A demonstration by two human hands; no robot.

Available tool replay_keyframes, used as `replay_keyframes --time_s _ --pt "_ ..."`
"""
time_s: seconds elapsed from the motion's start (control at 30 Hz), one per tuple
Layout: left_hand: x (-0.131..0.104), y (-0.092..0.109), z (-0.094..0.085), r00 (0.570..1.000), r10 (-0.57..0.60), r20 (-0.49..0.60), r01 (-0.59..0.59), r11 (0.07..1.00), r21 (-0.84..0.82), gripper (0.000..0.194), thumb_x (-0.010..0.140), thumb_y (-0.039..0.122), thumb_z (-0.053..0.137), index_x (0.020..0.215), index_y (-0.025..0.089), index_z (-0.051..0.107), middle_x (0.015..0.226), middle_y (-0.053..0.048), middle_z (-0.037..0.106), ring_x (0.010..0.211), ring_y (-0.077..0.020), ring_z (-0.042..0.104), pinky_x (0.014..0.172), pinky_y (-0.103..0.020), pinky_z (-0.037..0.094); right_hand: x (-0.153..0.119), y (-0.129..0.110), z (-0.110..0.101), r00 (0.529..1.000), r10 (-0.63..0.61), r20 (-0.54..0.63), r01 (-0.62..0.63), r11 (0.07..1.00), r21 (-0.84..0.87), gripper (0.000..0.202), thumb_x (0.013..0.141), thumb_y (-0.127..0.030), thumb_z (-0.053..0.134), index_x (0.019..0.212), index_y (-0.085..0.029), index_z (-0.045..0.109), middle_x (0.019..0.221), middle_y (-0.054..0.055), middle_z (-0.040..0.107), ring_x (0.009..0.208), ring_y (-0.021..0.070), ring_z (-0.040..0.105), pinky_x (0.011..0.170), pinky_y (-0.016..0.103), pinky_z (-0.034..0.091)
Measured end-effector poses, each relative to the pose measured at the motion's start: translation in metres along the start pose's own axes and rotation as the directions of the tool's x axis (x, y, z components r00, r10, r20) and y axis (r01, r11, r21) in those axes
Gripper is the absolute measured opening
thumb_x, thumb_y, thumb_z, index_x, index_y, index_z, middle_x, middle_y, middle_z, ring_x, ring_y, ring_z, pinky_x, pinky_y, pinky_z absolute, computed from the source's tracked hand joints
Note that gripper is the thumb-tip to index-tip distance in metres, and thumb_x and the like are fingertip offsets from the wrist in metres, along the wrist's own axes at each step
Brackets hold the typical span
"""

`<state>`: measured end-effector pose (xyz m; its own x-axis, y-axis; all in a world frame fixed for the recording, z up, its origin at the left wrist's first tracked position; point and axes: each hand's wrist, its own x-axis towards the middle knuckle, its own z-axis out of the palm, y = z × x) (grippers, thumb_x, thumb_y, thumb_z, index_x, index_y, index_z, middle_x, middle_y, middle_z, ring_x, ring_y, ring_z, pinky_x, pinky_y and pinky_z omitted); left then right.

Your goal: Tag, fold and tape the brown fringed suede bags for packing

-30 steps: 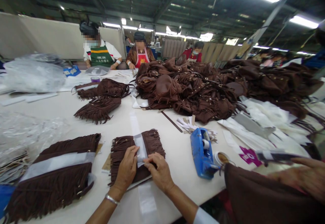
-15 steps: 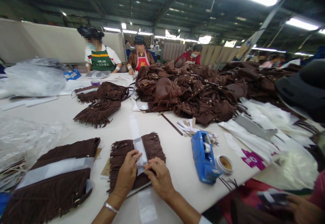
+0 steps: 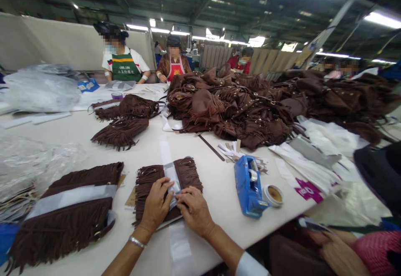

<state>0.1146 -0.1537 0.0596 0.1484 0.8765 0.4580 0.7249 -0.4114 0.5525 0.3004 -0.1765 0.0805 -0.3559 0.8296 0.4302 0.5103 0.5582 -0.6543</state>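
Observation:
A folded dark brown fringed bag (image 3: 188,172) lies on the table in front of me, with a translucent white strip (image 3: 171,171) around its middle. My left hand (image 3: 157,203) rests over the bag's left half, its fingers stretched out and apart on the strip. On the other side, my right hand (image 3: 196,212) has its fingers bent and bunched together at the strip's right edge; its fingertips partly cover what they pinch. Another fringed bag with a white band (image 3: 72,198) around it lies to the left.
A blue tape dispenser (image 3: 248,188) and a round tub (image 3: 273,195) stand to the right. Behind them rises a large pile of brown bags (image 3: 232,105). Clear plastic bags (image 3: 37,163) lie at left. A co-worker's hands (image 3: 336,246) are at lower right; other people sit across the table.
My hands stay at the strip with only slight finger movement. The view has tilted a little, and the co-worker at right has leaned lower and moved their hands.

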Motion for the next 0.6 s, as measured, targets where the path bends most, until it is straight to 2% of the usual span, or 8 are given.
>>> replay_keyframes --time_s 0.27,0.4,0.5,0.6 --pt "0.002 0.005 -0.001 0.999 0.022 0.042 -0.027 0.993 0.112 0.023 0.092 0.023 0.053 0.114 0.020 0.061 0.126 -0.010 0.053 0.122 -0.0272 0.047 0.107 -0.048 0.040 0.000 -0.003 -0.009 0.993 -0.060 0.105 0.066 0.997 -0.046 0.018 0.085 -0.011 0.058 0.095 -0.025 0.064 0.110 0.001 0.071 0.114 0.0221 0.053 0.112 0.045 0.030" --pt "0.004 0.013 -0.004 0.996 0.040 0.078 -0.053 0.983 0.176 0.022 0.091 0.020 0.054 0.111 0.022 0.062 0.119 -0.009 0.058 0.116 -0.0279 0.051 0.096 -0.047 0.046 -0.001 0.002 -0.008 0.985 -0.116 0.130 0.126 0.989 -0.071 0.014 0.084 -0.012 0.059 0.091 -0.023 0.062 0.111 0.001 0.070 0.114 0.0219 0.052 0.111 0.045 0.029" --pt "-0.003 0.018 -0.004 0.993 0.064 0.100 -0.084 0.974 0.210 0.025 0.092 0.017 0.051 0.113 0.023 0.063 0.118 -0.008 0.061 0.112 -0.0282 0.055 0.091 -0.047 0.048 -0.002 0.006 -0.006 0.983 -0.138 0.122 0.148 0.986 -0.077 0.013 0.083 -0.012 0.060 0.090 -0.023 0.061 0.109 0.000 0.070 0.114 0.0216 0.052 0.112 0.045 0.028" --pt "-0.018 0.018 0.000 0.994 0.087 0.069 -0.100 0.971 0.216 0.027 0.093 0.019 0.050 0.118 0.022 0.060 0.123 -0.010 0.060 0.115 -0.0278 0.055 0.093 -0.047 0.049 -0.002 0.005 -0.005 0.986 -0.133 0.103 0.140 0.988 -0.070 0.013 0.084 -0.012 0.059 0.090 -0.023 0.060 0.108 0.000 0.070 0.113 0.0212 0.053 0.111 0.044 0.029"
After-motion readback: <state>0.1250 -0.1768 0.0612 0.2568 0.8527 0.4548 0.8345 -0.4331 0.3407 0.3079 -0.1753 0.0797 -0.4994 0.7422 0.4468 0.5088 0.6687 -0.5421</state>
